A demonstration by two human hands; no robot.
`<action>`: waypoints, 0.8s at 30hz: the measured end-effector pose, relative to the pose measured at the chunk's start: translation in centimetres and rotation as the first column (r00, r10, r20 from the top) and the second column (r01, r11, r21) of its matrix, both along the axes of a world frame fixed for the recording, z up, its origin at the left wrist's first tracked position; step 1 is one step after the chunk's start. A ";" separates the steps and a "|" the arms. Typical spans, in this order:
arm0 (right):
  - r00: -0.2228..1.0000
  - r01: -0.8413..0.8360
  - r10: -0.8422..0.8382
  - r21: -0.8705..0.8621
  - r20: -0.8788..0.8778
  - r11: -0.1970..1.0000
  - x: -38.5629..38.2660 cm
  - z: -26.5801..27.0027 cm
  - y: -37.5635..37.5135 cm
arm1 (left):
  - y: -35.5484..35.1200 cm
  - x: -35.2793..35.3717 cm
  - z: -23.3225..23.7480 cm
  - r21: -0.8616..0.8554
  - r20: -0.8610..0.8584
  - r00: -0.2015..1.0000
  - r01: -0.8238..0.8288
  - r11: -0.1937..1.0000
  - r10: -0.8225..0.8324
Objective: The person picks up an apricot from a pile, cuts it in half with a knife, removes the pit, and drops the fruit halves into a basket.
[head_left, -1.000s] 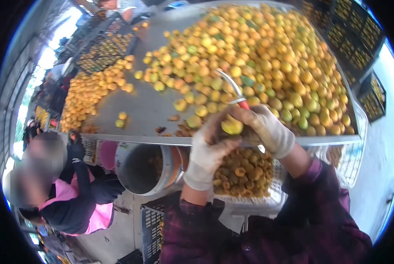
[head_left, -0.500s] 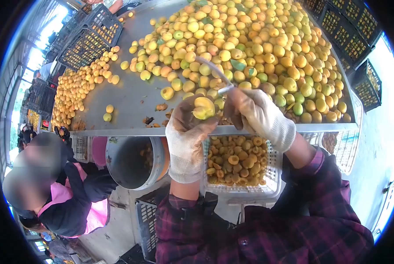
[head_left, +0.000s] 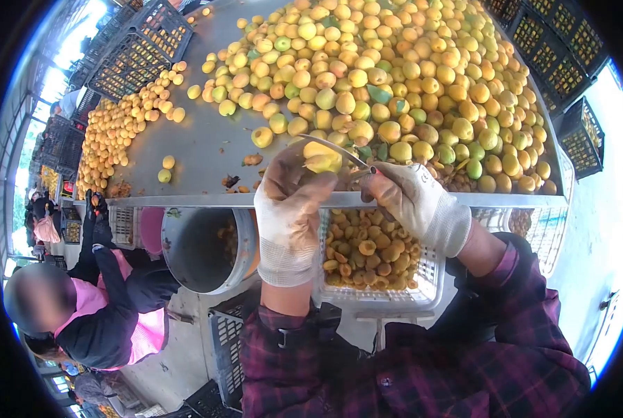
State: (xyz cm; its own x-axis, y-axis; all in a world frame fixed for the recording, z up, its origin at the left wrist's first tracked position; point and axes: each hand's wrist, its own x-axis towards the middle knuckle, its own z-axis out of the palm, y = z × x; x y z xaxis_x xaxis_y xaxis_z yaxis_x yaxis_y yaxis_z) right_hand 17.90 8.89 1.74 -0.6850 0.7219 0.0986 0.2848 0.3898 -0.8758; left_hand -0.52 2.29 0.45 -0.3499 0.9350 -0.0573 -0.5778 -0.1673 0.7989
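My left hand (head_left: 287,212), in a dirty white work glove, is closed around a yellow apricot (head_left: 323,161) with cut flesh showing. My right hand (head_left: 417,205), also gloved, grips a knife (head_left: 339,149) by its handle. The thin curved blade lies across the top of the apricot, pointing left. Both hands are above the near edge of a metal table (head_left: 207,157). Just beyond them spreads a large heap of whole apricots (head_left: 430,76). Below my hands, a white plastic basket (head_left: 428,296) contains pitted apricot halves (head_left: 370,254).
A bucket (head_left: 245,251) stands left of the basket, under the table edge. Black crates (head_left: 138,52) of fruit stand at the far left and right. Another person (head_left: 116,306) in pink and black sits at the left, near a second apricot pile (head_left: 109,143).
The knife has swung from pointing up and away to lying across the apricot. My right hand has come slightly lower. The other person at left has shifted posture.
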 end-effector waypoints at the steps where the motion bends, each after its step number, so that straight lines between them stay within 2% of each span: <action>1: 1.000 0.020 -0.020 -0.010 -0.014 1.000 0.0 0.2 -0.1 | 0.0 0.0 -0.1 -0.002 0.002 1.000 0.002 1.000 -0.002; 4: 0.998 0.061 -0.058 0.065 -0.033 0.996 -0.1 -0.6 -0.3 | 0.0 0.1 -0.3 -0.015 -0.065 0.997 -0.041 0.999 0.040; 8: 0.999 0.049 -0.046 0.164 -0.020 0.985 -0.2 -1.0 -0.7 | 0.1 0.5 -0.5 0.007 -0.052 0.996 -0.069 0.998 0.069; 13: 0.990 0.136 -0.136 0.400 -0.027 0.907 -0.6 -2.8 -0.8 | 0.3 0.7 -0.8 0.008 0.009 0.998 -0.068 0.998 0.068; 14: 0.990 0.138 -0.140 0.399 -0.023 0.907 -0.8 -2.9 -1.0 | 0.3 0.7 -0.9 -0.012 0.022 0.996 -0.087 0.996 0.087; 16: 0.993 0.114 -0.118 0.286 -0.003 0.951 -1.3 -3.1 -1.4 | 0.2 0.9 -1.0 -0.035 0.040 0.994 -0.102 0.994 0.103; 20: 0.990 0.140 -0.143 0.178 0.001 0.974 -2.4 -4.4 -2.2 | -0.1 1.0 -0.4 -0.017 -0.043 0.989 -0.144 0.989 0.143; 22: 0.987 0.152 -0.158 0.140 0.035 0.978 -2.6 -4.2 -2.3 | -0.2 1.0 -0.6 -0.031 -0.070 0.988 -0.140 0.990 0.138; 24: 0.987 0.089 -0.091 0.022 0.130 0.996 -2.9 -3.4 -1.7 | -0.2 0.8 -0.7 -0.053 -0.080 0.983 -0.168 0.984 0.164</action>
State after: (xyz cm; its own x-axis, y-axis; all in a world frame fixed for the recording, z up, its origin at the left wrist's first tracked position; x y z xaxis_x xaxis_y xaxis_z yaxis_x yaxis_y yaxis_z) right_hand 15.01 7.18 -1.67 -0.6248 0.7804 0.0245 0.4309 0.3709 -0.8226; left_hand 0.30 2.05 -0.23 -0.5055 0.8593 -0.0786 -0.4837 -0.2068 0.8504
